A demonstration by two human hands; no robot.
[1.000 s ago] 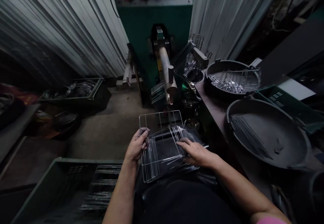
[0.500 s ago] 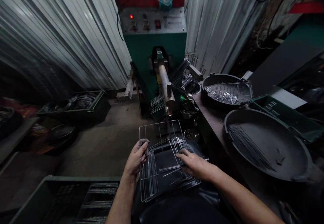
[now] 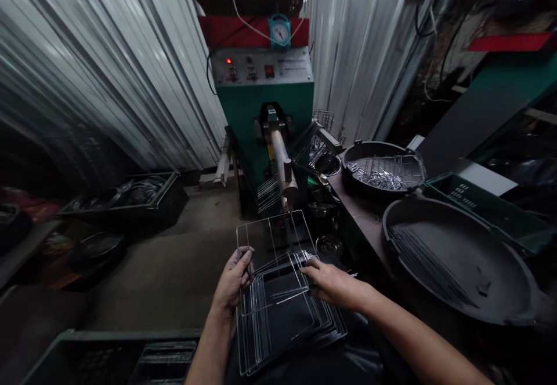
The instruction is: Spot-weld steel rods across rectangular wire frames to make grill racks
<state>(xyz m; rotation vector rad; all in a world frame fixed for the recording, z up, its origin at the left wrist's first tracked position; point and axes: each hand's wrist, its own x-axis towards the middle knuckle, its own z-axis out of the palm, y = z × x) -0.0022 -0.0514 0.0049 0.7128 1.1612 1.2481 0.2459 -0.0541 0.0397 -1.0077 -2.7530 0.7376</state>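
My left hand is closed around the left side of a rectangular wire frame, tilted up with its far edge close to the tip of the machine's metal arm. On the frame's right side, my right hand is closed, with several thin metal rods sticking out from its fingers. Whether that hand also grips the frame is hard to see. Beneath both hands, a stack of similar wire frames lies on my lap over dark cloth.
The green machine with a lit red lamp stands ahead. On the right bench are a round pan of short wires and a larger pan holding long rods. Crates stand at far left and lower left.
The camera view has tipped up, so the machine and pans appear lower. The frame's far edge now lies nearer the arm's tip; both hands keep their holds.
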